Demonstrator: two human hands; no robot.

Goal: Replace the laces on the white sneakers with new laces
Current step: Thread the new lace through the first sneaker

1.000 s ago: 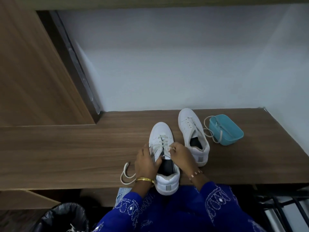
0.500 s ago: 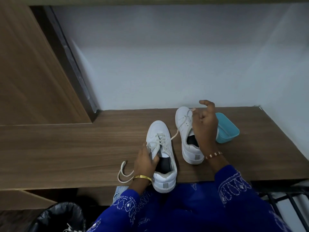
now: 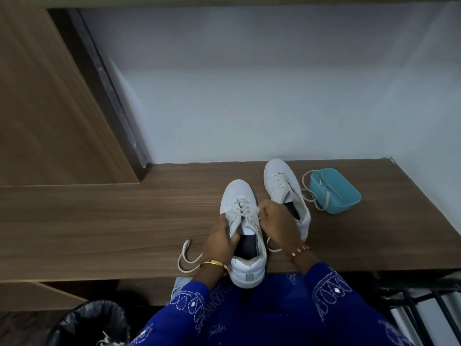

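**Both hands at the laces of the near sneaker**

Fingers of the right hand are curled at the right row of eyelets on the near sneaker, pinching the cream lace where it crosses the tongue. The left hand grips the left side of this sneaker's opening, thumb tucked over the edge by the dark insole and fingers wrapped on the outer side. A gold bangle sits on the left wrist and a beaded bracelet on the right one.

That sneaker stands on the wooden bench, toe pointing to the wall, heel hanging slightly over the front edge. Its lace is threaded only through the eyelets nearest the toe; one loose end loops on the bench left of the sneaker, and another bit shows on the right under the right wrist.

Behind and right of the near sneaker lies the second sneaker, unlaced, its heel partly hidden by the right hand. Further right of it sits a blue tub, with another lace draped over its rim and trailing onto the bench between tub and second sneaker.

Below the bench, left of the near sneaker, a bin with a black liner holds a scrap of lace. Blue embroidered sleeves cover both forearms.
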